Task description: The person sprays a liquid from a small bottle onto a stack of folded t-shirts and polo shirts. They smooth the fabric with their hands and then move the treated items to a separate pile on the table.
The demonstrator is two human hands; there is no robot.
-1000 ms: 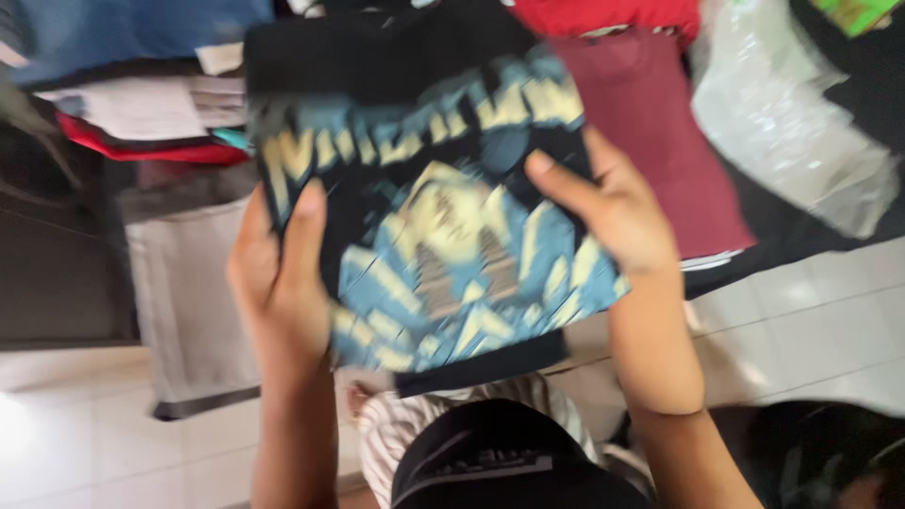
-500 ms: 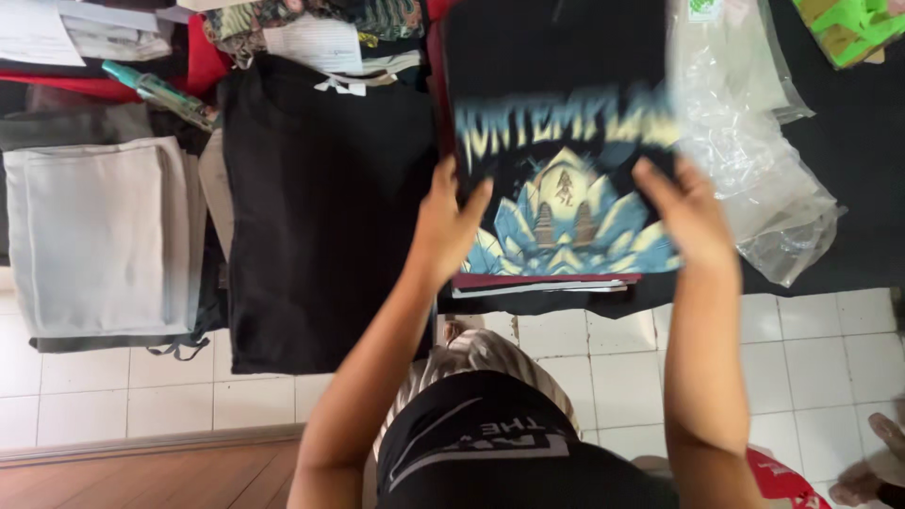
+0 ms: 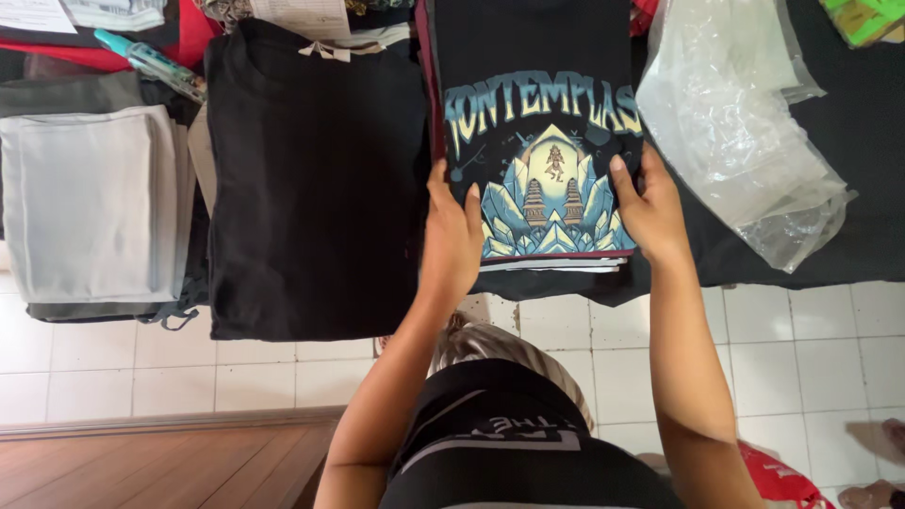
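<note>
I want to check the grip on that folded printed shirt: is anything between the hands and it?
Nothing visible is. The left hand lies directly on the left edge of the folded black printed T-shirt and the right hand on its right edge. The clear plastic bag lies to the right, apart from both hands.

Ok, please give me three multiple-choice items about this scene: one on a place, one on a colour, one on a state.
1. Where does the clear plastic bag lie, relative to the printed black T-shirt?
A. right
B. left
C. under it

2. What colour is the folded cloth at far left?
A. red
B. grey
C. green

3. How is the printed shirt held?
A. by one hand
B. by no hand
C. by both hands at its sides

Answers: 1 A, the bag lies right of it. 2 B, it is pale grey. 3 C, the left hand and right hand grip its edges.
</note>
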